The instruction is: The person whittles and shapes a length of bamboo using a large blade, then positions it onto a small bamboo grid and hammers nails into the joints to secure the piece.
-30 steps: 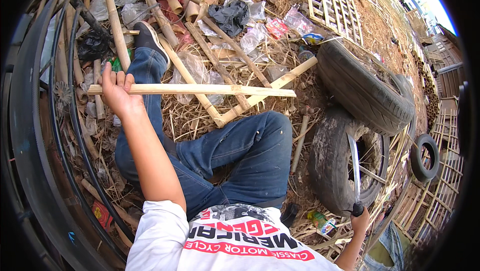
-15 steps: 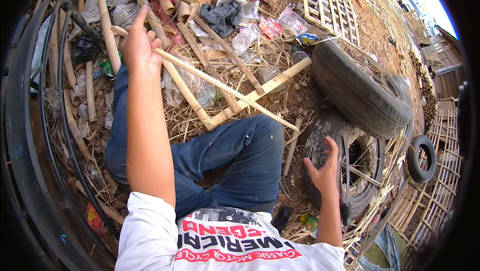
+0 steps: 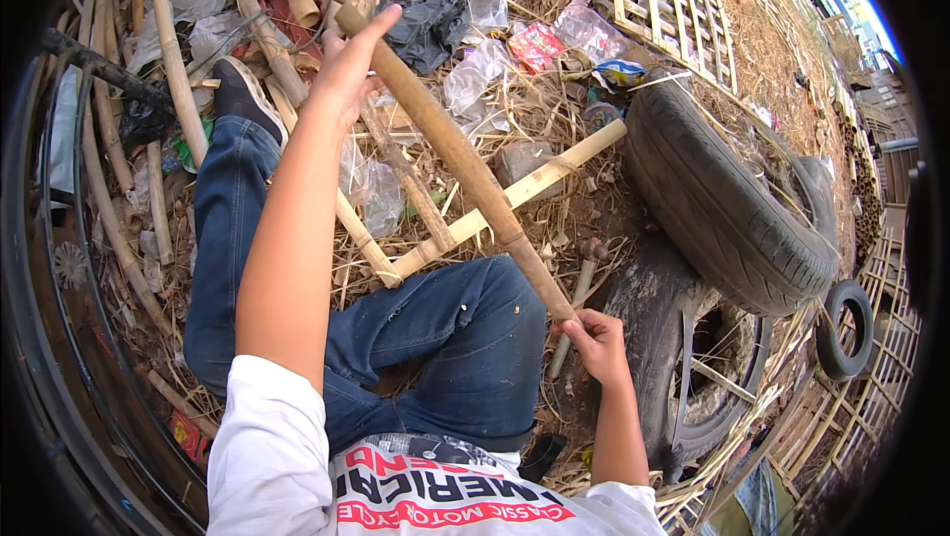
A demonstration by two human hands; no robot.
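A brown length of bamboo (image 3: 445,140) slants across my front, its outer face towards me. Near its upper end my left hand (image 3: 341,66) grips it, thumb over the top and the other fingers partly hidden. My right hand (image 3: 597,343) pinches the lower, narrower end beside my right knee. Underneath, a pale split bamboo bar (image 3: 569,162) lies on the ground, joined or touching at its near end another bamboo strip (image 3: 361,229). A brown bamboo stick (image 3: 411,180) rests with its end on that bar. Right of my knee is a hammer-like tool (image 3: 584,284), its handle partly behind my right hand.
A worn tyre (image 3: 722,190) leans on another tyre (image 3: 643,318) at right; a smaller tyre (image 3: 844,330) lies beyond. Bamboo lattice panels (image 3: 673,6) are at far right. Plastic litter and a black bag (image 3: 430,31) lie ahead. Bamboo poles (image 3: 173,51) and a black wheel-like frame (image 3: 59,338) line the left.
My right hand, open and apart before, now pinches the bamboo's lower end. My left hand moved right. A broad brown face shows where a thin pale strip was; whether it is the same piece, I cannot tell.
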